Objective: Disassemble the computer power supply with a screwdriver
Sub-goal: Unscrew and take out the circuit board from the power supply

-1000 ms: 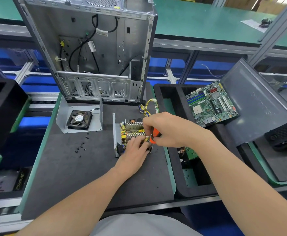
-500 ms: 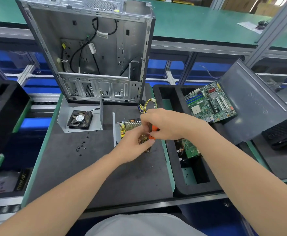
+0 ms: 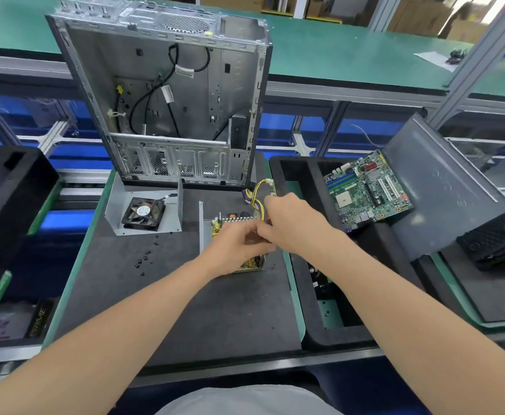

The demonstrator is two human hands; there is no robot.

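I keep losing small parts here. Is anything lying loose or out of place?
Yes: several small black screws lie scattered loose on the dark mat, left of the power supply, outside any container.

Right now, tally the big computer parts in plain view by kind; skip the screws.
Computer case: 1
Cooling fan: 1
Metal cover: 1
Motherboard: 1
Power supply: 1
Side panel: 1
Total: 6
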